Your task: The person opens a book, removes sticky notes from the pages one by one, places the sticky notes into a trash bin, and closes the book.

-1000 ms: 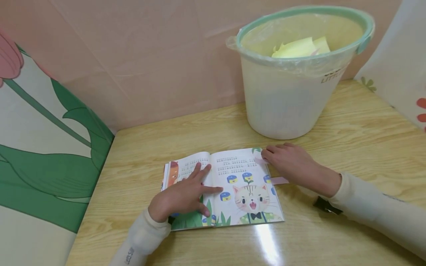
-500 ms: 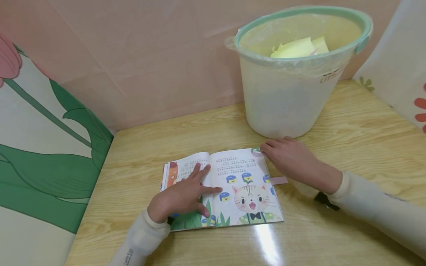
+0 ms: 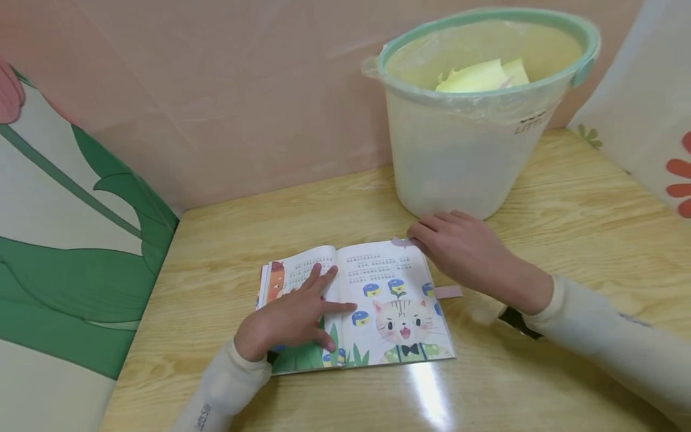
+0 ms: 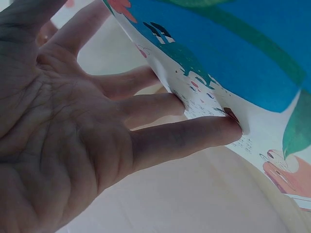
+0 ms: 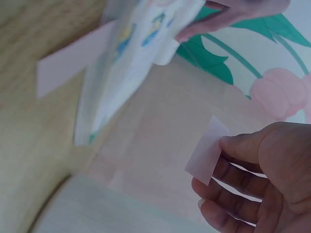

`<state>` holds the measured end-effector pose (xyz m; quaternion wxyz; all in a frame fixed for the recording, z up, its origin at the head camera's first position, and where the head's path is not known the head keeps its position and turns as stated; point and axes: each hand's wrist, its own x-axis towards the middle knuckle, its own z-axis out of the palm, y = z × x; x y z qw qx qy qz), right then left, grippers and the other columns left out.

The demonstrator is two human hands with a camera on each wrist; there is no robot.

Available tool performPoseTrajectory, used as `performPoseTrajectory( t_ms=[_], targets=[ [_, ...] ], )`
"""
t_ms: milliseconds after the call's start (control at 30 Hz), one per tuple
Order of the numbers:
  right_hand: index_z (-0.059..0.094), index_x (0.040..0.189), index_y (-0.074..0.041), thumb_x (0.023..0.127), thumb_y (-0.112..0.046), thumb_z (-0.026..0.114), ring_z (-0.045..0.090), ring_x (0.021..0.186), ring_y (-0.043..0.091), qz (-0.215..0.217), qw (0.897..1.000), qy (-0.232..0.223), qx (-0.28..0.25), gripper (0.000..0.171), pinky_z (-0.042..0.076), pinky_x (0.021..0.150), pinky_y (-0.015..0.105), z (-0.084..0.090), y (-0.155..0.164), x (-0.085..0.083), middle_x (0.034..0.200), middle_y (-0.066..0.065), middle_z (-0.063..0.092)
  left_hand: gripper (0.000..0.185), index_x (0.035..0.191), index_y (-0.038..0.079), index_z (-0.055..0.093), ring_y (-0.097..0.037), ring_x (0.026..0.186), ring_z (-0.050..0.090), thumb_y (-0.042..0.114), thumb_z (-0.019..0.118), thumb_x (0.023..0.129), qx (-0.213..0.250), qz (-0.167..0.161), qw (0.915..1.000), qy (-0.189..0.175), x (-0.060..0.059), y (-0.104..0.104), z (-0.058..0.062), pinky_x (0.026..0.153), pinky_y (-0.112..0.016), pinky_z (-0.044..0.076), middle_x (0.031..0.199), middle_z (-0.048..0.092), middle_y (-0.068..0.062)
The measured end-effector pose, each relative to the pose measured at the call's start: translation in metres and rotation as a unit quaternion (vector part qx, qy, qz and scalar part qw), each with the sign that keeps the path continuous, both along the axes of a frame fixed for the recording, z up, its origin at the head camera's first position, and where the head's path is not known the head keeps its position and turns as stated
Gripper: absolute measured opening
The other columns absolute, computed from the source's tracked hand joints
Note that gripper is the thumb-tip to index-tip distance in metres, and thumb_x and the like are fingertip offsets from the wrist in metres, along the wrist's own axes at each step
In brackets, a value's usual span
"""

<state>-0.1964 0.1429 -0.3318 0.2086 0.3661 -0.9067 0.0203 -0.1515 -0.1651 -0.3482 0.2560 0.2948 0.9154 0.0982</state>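
1. The left hand (image 3: pixel 288 321) is lying flat on the left page of the open picture book (image 3: pixel 378 300), fingers spread and straight; it is pressing the page, not grasping it.
2. In the left wrist view, the fingertips (image 4: pixel 228 128) are touching the printed page, and the rest of the book is running out of frame.
3. The right hand (image 3: pixel 461 246) is hovering at the book's far right corner, just in front of the bin (image 3: pixel 464 156).
4. In the right wrist view, the thumb and fingers are pinching 1 small pink sticky note (image 5: pixel 205 155). In the head view, only a pink sliver (image 3: pixel 400 242) is showing at the fingertips.
5. A 2nd pink note (image 3: pixel 449 291) is protruding from the book's right edge, lying on the wooden table (image 3: pixel 567 240); its inner end is hidden under the page.
6. The bin is lined with a clear bag and is holding yellow paper (image 3: pixel 480 75); its lettering is partly cut off and unreadable.
7. The right wrist view is blurred, so the book's page detail is hard to make out there.
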Motion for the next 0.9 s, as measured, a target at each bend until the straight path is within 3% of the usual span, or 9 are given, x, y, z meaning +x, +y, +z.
performPoseTrajectory(
  t_ms=[433,633,900],
  targets=[
    [0.070,0.098,-0.007,0.085,-0.011,0.074,0.063,0.076,0.026,0.028,0.995,0.050,-0.086,0.014,0.051,0.071,0.042,0.037,0.008,0.003,0.087,0.006,0.069,0.068,0.142,0.040,0.053,-0.038,0.155,-0.005,0.043,0.078,0.079,0.004,-0.003,1.0000,0.002,-0.001,0.001,0.000,0.096,-0.045,0.053,0.170,0.003,-0.010],
    [0.070,0.099,-0.006,0.086,-0.010,0.072,0.065,0.079,0.029,0.031,0.990,0.071,-0.116,0.014,0.053,0.074,0.045,0.051,0.011,0.004,0.089,0.009,0.070,0.068,0.142,0.042,0.053,-0.037,0.155,-0.005,0.045,0.077,0.078,0.003,-0.006,1.0000,0.004,-0.003,0.002,0.000,0.088,-0.040,0.055,0.170,0.003,-0.009],
    [0.072,0.096,-0.005,0.082,-0.006,0.074,0.065,0.079,0.030,0.039,0.985,0.097,-0.138,0.015,0.053,0.074,0.046,0.059,0.012,0.005,0.087,0.010,0.071,0.068,0.142,0.041,0.053,-0.038,0.155,-0.005,0.044,0.077,0.079,0.004,-0.009,1.0000,0.002,-0.004,0.003,-0.002,0.096,-0.044,0.053,0.169,0.003,-0.010]
  ],
)
